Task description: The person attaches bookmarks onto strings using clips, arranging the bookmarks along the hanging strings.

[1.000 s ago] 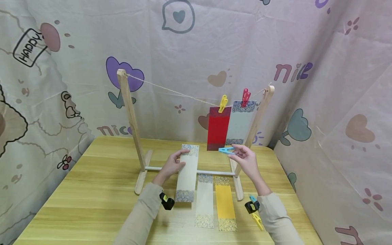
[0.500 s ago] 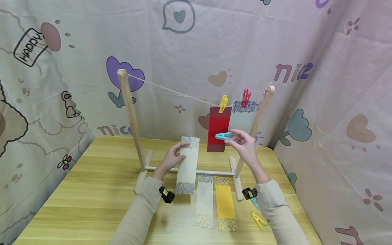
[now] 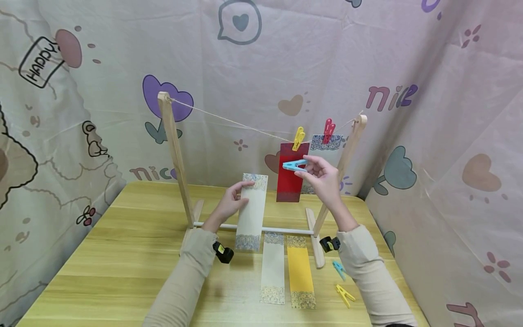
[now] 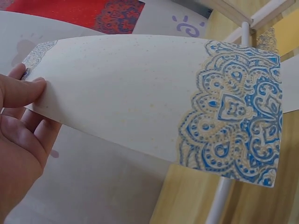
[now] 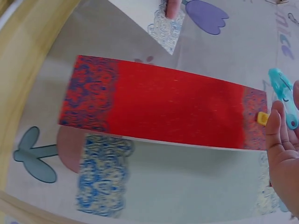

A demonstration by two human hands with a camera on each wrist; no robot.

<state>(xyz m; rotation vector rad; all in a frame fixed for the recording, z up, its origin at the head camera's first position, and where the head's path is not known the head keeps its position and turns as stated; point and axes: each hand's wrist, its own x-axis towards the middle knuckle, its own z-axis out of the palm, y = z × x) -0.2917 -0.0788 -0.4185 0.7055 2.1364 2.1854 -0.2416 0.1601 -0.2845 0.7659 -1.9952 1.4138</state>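
1 left hand (image 3: 230, 204) pinching white card (image 3: 251, 218), right hand (image 3: 325, 180) pinching blue clothespin (image 3: 292, 163)

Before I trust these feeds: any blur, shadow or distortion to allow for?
Head: fairly even light, blue clothespin clear; left wrist: held white card crisp, long edges bowed, perhaps lens distortion; right wrist: red card print soft, face darker toward the yellow clip.

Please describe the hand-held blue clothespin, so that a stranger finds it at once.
Find the wooden rack, then the red card hanging on it. In front, the right hand pinches the blue clothespin; the other blue clothespin lies on the tabletop.
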